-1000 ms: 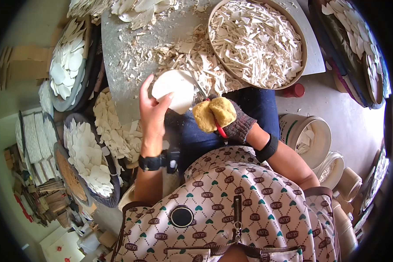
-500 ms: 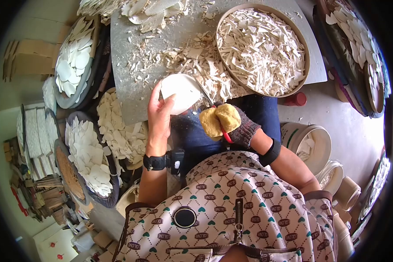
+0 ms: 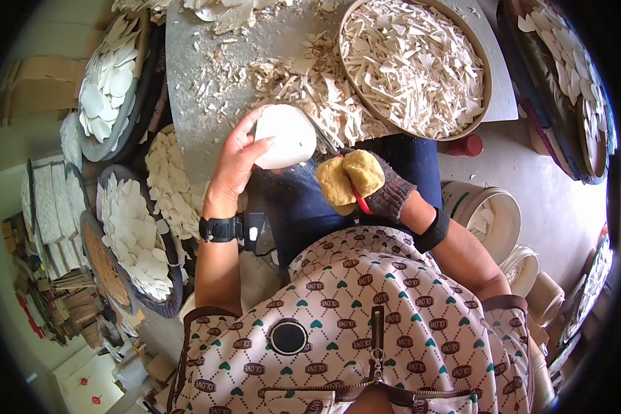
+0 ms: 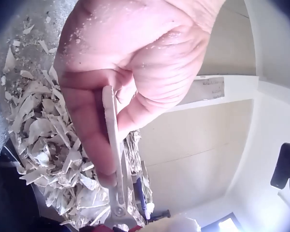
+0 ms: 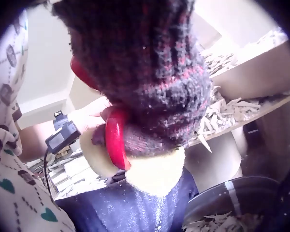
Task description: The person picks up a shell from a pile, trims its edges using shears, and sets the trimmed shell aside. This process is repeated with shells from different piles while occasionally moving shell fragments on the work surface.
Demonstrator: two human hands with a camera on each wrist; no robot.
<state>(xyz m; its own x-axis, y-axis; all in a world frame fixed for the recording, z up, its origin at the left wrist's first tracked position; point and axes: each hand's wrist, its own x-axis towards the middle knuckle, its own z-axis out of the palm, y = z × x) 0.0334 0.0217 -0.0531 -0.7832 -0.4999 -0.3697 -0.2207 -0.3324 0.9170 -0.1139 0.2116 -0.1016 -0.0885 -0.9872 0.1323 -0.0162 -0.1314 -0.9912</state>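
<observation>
My bare left hand (image 3: 235, 160) pinches a flat white round slice (image 3: 286, 136) by its left edge. Seen edge-on in the left wrist view, the slice (image 4: 111, 125) stands between thumb and fingers of the left hand (image 4: 130, 63). In a knitted glove, my right hand (image 3: 386, 188) grips scissors with red handles (image 3: 361, 201), padded with yellow foam (image 3: 338, 185). The scissor blades (image 3: 324, 136) lie along the slice's right edge. The right wrist view shows the gloved hand (image 5: 145, 82) round a red handle (image 5: 116, 140), with foam (image 5: 157, 174) below.
Beyond the hands, white scraps (image 3: 307, 86) cover part of a grey board (image 3: 200, 138). A round tray (image 3: 488, 76) of scraps sits at its right. Baskets of white slices (image 3: 134, 234) stand at left, buckets (image 3: 493, 221) at right.
The left hand has tilted and its wrist has swung left, with the slice turned in its fingers. The gloved hand has shifted slightly right since the earliest frame, still gripping the scissors.
</observation>
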